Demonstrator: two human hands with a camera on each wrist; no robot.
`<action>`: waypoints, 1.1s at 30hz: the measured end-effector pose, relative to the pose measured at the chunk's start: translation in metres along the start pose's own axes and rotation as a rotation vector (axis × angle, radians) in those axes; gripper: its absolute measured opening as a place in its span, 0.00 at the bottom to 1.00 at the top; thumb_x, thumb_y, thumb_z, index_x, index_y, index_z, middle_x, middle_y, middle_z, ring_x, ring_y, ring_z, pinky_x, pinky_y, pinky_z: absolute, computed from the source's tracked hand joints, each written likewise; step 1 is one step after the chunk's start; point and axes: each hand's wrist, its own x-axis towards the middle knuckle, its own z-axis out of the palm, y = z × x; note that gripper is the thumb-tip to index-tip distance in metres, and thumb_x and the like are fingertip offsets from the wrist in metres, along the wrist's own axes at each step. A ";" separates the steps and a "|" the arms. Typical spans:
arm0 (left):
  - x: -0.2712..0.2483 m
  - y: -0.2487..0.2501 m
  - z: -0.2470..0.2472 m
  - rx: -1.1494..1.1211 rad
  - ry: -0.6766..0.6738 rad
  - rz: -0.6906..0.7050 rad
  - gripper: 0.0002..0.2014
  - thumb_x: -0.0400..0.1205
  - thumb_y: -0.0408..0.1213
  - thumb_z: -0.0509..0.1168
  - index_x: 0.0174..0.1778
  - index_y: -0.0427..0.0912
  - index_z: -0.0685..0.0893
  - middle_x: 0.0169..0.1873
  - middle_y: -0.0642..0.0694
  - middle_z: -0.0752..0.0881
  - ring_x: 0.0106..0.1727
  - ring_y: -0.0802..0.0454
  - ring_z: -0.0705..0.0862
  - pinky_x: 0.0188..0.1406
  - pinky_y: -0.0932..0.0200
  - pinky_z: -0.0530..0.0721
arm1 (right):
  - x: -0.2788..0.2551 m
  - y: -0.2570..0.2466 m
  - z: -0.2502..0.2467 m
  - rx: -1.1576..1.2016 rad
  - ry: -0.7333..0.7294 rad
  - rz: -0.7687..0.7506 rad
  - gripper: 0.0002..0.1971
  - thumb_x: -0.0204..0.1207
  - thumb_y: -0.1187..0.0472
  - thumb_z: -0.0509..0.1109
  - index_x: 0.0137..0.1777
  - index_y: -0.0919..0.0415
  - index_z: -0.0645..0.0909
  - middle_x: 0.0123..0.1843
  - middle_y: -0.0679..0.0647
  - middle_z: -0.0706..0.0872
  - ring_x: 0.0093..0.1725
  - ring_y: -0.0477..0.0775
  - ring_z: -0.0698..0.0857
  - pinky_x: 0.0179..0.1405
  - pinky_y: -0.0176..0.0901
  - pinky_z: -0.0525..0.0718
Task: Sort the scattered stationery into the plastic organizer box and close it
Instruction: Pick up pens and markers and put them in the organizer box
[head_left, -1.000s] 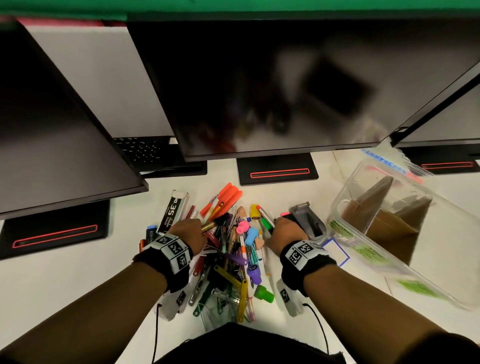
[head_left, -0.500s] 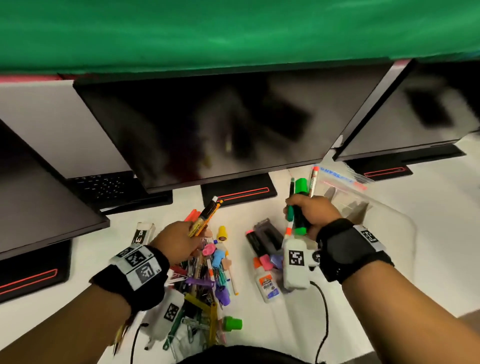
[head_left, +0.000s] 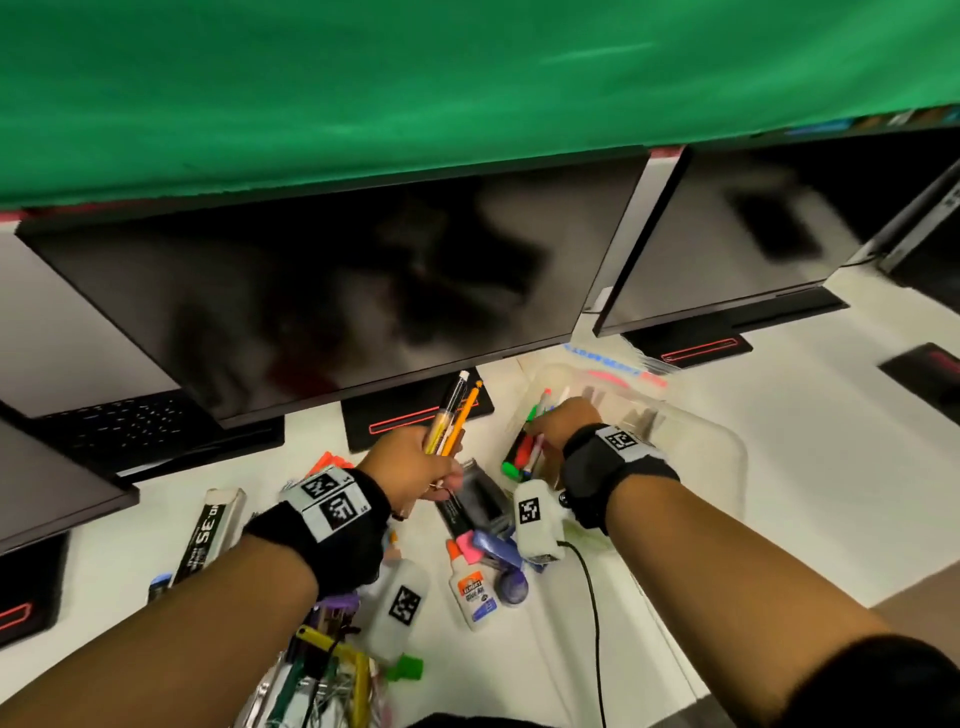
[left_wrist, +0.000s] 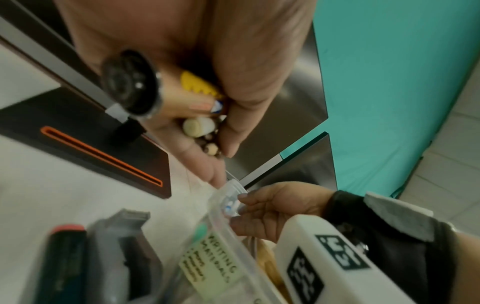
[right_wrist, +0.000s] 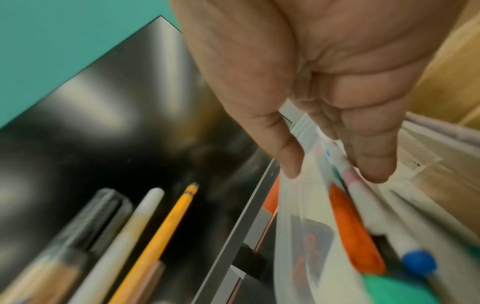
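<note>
My left hand (head_left: 441, 467) grips a bundle of pens and pencils (head_left: 451, 413) that points up and away, just left of the clear plastic organizer box (head_left: 719, 452). In the left wrist view the bundle's ends (left_wrist: 197, 127) show inside the left hand (left_wrist: 215, 144). My right hand (head_left: 540, 421) reaches into the box's left compartment with its fingers straight. Green, red and white markers (head_left: 522, 452) lie under it. In the right wrist view the right hand (right_wrist: 335, 173) points down at an orange marker (right_wrist: 355, 232) in the box. A "writing materials" label (left_wrist: 207, 253) marks that compartment.
A heap of loose stationery (head_left: 332, 670) lies near my body, with a glue bottle (head_left: 474, 592), a black stapler (head_left: 475, 499) and a long staple box (head_left: 208, 535). Dark monitors (head_left: 311, 291) on black bases (head_left: 410, 415) overhang the back of the white desk (head_left: 810, 467).
The right hand, which held markers upright over the box, has dropped into the box and straightened its fingers. The left hand has lifted its pen bundle toward the box.
</note>
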 end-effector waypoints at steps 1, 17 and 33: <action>0.002 0.003 0.005 -0.029 -0.023 -0.016 0.09 0.78 0.27 0.67 0.53 0.37 0.82 0.40 0.42 0.88 0.38 0.53 0.88 0.33 0.66 0.88 | -0.003 0.002 -0.004 0.006 -0.010 -0.022 0.21 0.83 0.57 0.60 0.72 0.67 0.74 0.74 0.63 0.76 0.73 0.61 0.74 0.74 0.44 0.69; 0.041 0.027 0.073 -0.135 -0.083 -0.078 0.08 0.78 0.22 0.66 0.51 0.33 0.81 0.38 0.36 0.86 0.39 0.46 0.86 0.31 0.61 0.87 | -0.040 0.104 -0.023 -0.413 -0.059 -0.716 0.15 0.71 0.51 0.68 0.54 0.56 0.87 0.54 0.48 0.86 0.57 0.49 0.79 0.68 0.44 0.75; 0.053 0.026 0.100 0.468 0.002 0.033 0.32 0.80 0.42 0.66 0.79 0.44 0.63 0.74 0.44 0.75 0.72 0.48 0.76 0.71 0.58 0.73 | -0.024 0.122 -0.009 -0.730 -0.159 -0.797 0.13 0.80 0.56 0.59 0.62 0.53 0.78 0.56 0.56 0.88 0.56 0.60 0.85 0.61 0.46 0.76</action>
